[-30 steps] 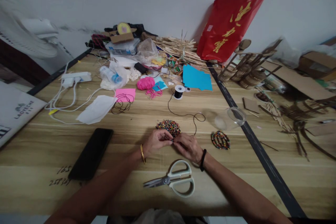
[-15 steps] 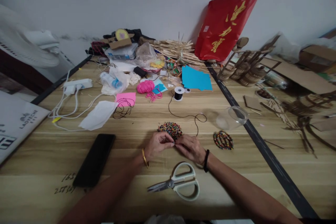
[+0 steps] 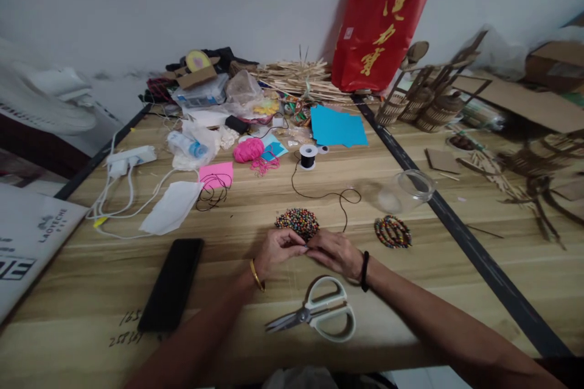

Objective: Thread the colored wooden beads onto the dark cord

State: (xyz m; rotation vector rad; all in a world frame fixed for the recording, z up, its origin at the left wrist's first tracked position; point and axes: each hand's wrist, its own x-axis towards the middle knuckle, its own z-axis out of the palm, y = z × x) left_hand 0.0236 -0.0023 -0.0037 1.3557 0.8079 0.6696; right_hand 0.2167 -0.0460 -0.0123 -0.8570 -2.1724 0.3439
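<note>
My left hand (image 3: pixel 277 250) and my right hand (image 3: pixel 335 252) meet fingertip to fingertip just in front of a heap of multicoloured beads (image 3: pixel 297 221) on the wooden table (image 3: pixel 255 200). Both hands are pinched shut on something tiny that I cannot make out. A thin black cord (image 3: pixel 326 197) runs from the beads back to a small black spool (image 3: pixel 308 156). A finished beaded bracelet (image 3: pixel 393 231) lies to the right of my right hand. White-handled scissors (image 3: pixel 319 315) lie shut near the front edge, under my right wrist.
A black phone (image 3: pixel 172 284) lies at the front left. A clear jar (image 3: pixel 404 192) lies on its side right of the beads. Further back are pink yarn (image 3: pixel 249 149), blue paper (image 3: pixel 336 127), a white mask (image 3: pixel 171 208), a power strip (image 3: pixel 131 157), a red bag (image 3: pixel 381 18) and wooden models (image 3: pixel 424 103).
The camera has tipped and shifted a little, so the whole scene sits slightly differently in view. My hands stay pinched together by the beads.
</note>
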